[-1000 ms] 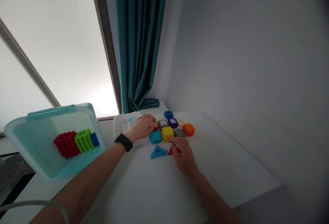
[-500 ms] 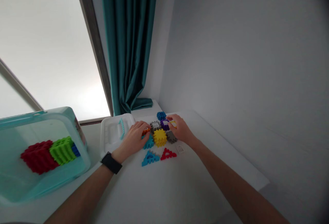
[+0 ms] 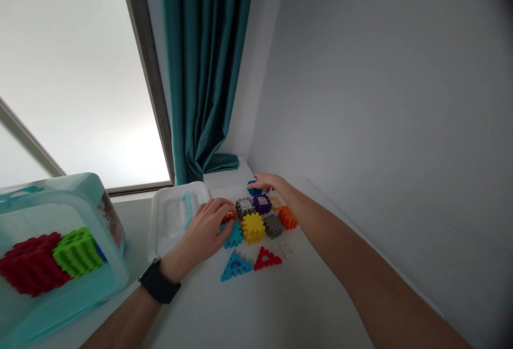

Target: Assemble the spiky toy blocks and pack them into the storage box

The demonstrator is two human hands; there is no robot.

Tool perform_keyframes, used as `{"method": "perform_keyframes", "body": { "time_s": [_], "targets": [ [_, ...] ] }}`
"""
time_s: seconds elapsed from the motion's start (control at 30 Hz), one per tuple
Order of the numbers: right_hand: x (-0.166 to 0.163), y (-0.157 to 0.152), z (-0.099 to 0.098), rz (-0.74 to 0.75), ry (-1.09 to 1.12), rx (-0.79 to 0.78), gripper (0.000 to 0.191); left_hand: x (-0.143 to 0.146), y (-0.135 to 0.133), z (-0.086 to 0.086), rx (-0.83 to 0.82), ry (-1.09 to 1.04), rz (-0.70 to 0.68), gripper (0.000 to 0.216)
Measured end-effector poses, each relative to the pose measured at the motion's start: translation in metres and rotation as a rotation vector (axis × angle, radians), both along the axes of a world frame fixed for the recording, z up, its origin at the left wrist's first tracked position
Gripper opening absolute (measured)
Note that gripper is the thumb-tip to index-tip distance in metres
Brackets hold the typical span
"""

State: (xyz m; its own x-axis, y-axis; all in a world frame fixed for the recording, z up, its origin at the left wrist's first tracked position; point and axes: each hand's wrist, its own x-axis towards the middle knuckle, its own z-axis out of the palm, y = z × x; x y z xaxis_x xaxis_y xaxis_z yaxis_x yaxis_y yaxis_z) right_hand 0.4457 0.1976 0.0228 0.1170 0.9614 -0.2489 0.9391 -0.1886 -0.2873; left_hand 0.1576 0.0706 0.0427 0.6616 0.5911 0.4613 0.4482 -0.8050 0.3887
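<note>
At left, a clear box (image 3: 48,191) holds a red block (image 3: 30,263) and a green block (image 3: 76,253), and a white lid (image 3: 170,231) lies beside it. Your left hand (image 3: 202,234) curves over an orange block (image 3: 229,216), and your right hand (image 3: 268,182) reaches a dark blue block (image 3: 252,188) with its fingertips; I cannot tell if either hand grips. Both blocks sit at the edges of the close block group on the bench (image 3: 280,311), so the hands come from two sides.

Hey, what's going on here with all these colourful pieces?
Someone is handling colourful plastic building blocks on a white table. Their left hand is on an orange block, next to a teal block. Their right hand reaches a dark blue block at the far side of the cluster. To the left, a clear teal tub holds a red block and a green block.
</note>
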Motion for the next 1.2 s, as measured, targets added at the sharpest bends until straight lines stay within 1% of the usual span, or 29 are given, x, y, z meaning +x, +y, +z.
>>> {"method": "perform_keyframes", "body": {
  "time_s": [0.07, 0.13, 0.17, 0.2, 0.23, 0.3, 0.33, 0.37, 0.4, 0.47, 0.6, 0.73, 0.8, 0.87, 0.97, 1.03, 1.13, 1.2],
  "targets": [
    [-0.005, 0.008, -0.006, 0.011, -0.004, -0.043, 0.045, -0.001, 0.001, 0.0, 0.012, 0.009, 0.004, 0.021],
    [-0.011, 0.013, -0.012, 0.038, -0.002, -0.044, 0.032, -0.003, 0.004, 0.0, 0.024, 0.019, 0.007, 0.021],
    [-0.015, 0.015, -0.014, 0.057, 0.003, -0.031, 0.03, -0.004, 0.005, 0.0, 0.029, 0.021, 0.012, 0.021],
    [-0.019, 0.016, -0.016, 0.082, 0.012, -0.01, 0.033, -0.005, 0.007, -0.001, 0.033, 0.02, 0.019, 0.021],
    [-0.023, 0.016, -0.018, 0.111, 0.025, 0.017, 0.043, -0.006, 0.009, -0.001, 0.036, 0.016, 0.03, 0.021],
    [-0.029, 0.015, -0.019, 0.18, 0.059, 0.076, 0.071, -0.008, 0.012, -0.001, 0.039, 0.008, 0.051, 0.021],
    [-0.031, 0.014, -0.02, 0.216, 0.077, 0.105, 0.081, -0.009, 0.013, -0.001, 0.037, 0.008, 0.058, 0.021],
    [-0.033, 0.012, -0.02, 0.248, 0.092, 0.128, 0.085, -0.01, 0.014, -0.002, 0.034, 0.011, 0.065, 0.021],
    [-0.034, 0.01, -0.02, 0.274, 0.103, 0.147, 0.085, -0.01, 0.015, -0.002, 0.028, 0.017, 0.069, 0.021],
    [-0.033, 0.008, -0.019, 0.303, 0.11, 0.166, 0.078, -0.011, 0.016, -0.002, 0.021, 0.029, 0.076, 0.022],
    [-0.03, 0.004, -0.016, 0.319, 0.084, 0.152, 0.064, -0.013, 0.018, -0.002, 0.025, 0.039, 0.079, 0.023],
    [-0.03, 0.001, -0.012, 0.357, 0.07, 0.149, 0.059, -0.014, 0.019, -0.002, 0.038, 0.042, 0.081, 0.022],
    [-0.031, -0.001, -0.009, 0.375, 0.068, 0.158, 0.062, -0.015, 0.02, -0.002, 0.047, 0.039, 0.086, 0.022],
    [-0.033, -0.002, -0.008, 0.382, 0.065, 0.17, 0.069, -0.016, 0.021, -0.002, 0.042, 0.029, 0.091, 0.021],
    [-0.034, -0.005, -0.004, 0.381, 0.057, 0.192, 0.08, -0.017, 0.022, -0.001, 0.01, 0.007, 0.104, 0.02],
    [-0.034, -0.007, 0.0, 0.378, 0.048, 0.206, 0.084, -0.018, 0.025, -0.003, -0.019, -0.01, 0.118, 0.019],
    [-0.035, -0.014, 0.011, 0.398, 0.032, 0.228, 0.085, -0.019, 0.03, -0.006, -0.076, -0.071, 0.147, 0.017],
    [-0.038, -0.022, 0.022, 0.43, 0.024, 0.249, 0.084, -0.019, 0.034, -0.009, -0.148, -0.146, 0.169, 0.016]
  ]
}}
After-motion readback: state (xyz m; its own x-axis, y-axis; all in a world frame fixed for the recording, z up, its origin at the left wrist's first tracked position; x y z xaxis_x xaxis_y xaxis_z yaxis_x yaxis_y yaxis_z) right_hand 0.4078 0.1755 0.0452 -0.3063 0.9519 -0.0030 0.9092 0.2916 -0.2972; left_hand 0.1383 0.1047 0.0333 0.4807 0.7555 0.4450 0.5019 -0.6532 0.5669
